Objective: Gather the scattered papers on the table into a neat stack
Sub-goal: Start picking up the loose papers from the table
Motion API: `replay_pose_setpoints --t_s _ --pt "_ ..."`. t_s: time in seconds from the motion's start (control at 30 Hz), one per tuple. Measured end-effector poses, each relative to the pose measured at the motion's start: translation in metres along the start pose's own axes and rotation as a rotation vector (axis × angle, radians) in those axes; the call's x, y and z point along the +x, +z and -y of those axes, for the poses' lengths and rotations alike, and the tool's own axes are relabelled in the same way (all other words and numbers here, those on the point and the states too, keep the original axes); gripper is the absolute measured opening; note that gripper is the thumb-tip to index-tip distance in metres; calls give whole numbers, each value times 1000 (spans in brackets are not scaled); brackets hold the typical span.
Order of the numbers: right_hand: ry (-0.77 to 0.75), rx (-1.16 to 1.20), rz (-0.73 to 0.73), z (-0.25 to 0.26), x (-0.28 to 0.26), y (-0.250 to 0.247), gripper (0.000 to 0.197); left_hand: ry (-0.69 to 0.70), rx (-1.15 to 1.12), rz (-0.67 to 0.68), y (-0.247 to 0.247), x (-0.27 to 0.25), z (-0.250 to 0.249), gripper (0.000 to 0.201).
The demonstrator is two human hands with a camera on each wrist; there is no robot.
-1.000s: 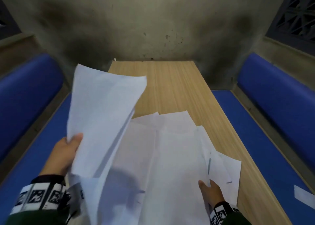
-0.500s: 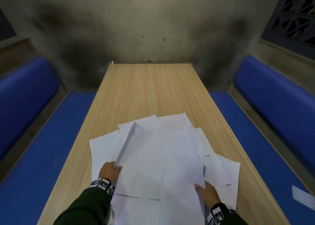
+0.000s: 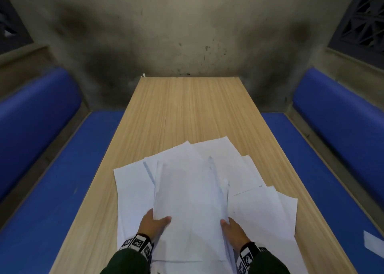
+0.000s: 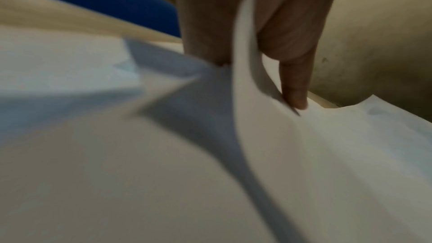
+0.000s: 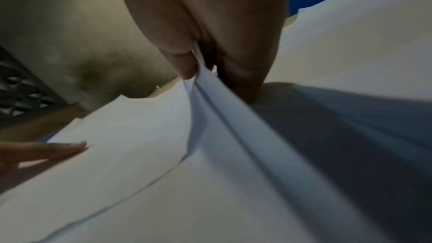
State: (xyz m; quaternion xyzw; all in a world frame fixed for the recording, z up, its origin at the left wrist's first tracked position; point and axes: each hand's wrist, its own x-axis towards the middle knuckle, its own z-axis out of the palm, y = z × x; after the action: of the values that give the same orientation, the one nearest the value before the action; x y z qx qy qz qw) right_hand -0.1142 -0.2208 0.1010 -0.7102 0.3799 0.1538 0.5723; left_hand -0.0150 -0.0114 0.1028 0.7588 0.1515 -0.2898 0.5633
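Observation:
Several white sheets lie fanned on the near half of the wooden table (image 3: 187,107). A bundle of sheets (image 3: 191,201) sits on top in the middle, bowed upward. My left hand (image 3: 154,224) grips its left edge, thumb on top. My right hand (image 3: 229,228) grips its right edge. In the left wrist view a sheet edge (image 4: 243,47) curves up between the fingers of my left hand (image 4: 257,80). In the right wrist view my right hand (image 5: 205,75) pinches several sheet edges (image 5: 210,95). Loose sheets stick out to the left (image 3: 133,190), right (image 3: 266,211) and far side (image 3: 220,153).
Blue padded benches run along the left (image 3: 52,169) and right (image 3: 332,169) of the table. One white paper (image 3: 373,245) lies on the right bench. A stained concrete wall (image 3: 187,34) closes the table's far end.
My left hand brought its raised sheets down onto the pile. Both hands then moved inward and took hold of the middle bundle's two side edges.

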Motion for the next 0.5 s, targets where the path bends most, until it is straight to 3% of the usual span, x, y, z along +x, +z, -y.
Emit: replay_pose_setpoints --t_s 0.1,0.17,0.3,0.37,0.47,0.5 --pt "-41 -5 57 2 -5 3 43 -57 -11 77 4 -8 -2 29" --pt "-70 19 57 0 -8 -1 49 -6 37 19 1 -7 -2 31" --pt "-130 115 -47 -2 -10 -16 106 118 -13 -68 -19 -13 -15 9" --pt "-107 206 13 3 -14 -21 106 210 -26 -79 -32 -23 -28 8" --pt "-167 271 134 17 -14 -23 129 329 -102 -40 -52 -39 -48 7" --pt "-212 270 129 24 -13 -21 121 350 -118 -21 -57 -41 -51 6"
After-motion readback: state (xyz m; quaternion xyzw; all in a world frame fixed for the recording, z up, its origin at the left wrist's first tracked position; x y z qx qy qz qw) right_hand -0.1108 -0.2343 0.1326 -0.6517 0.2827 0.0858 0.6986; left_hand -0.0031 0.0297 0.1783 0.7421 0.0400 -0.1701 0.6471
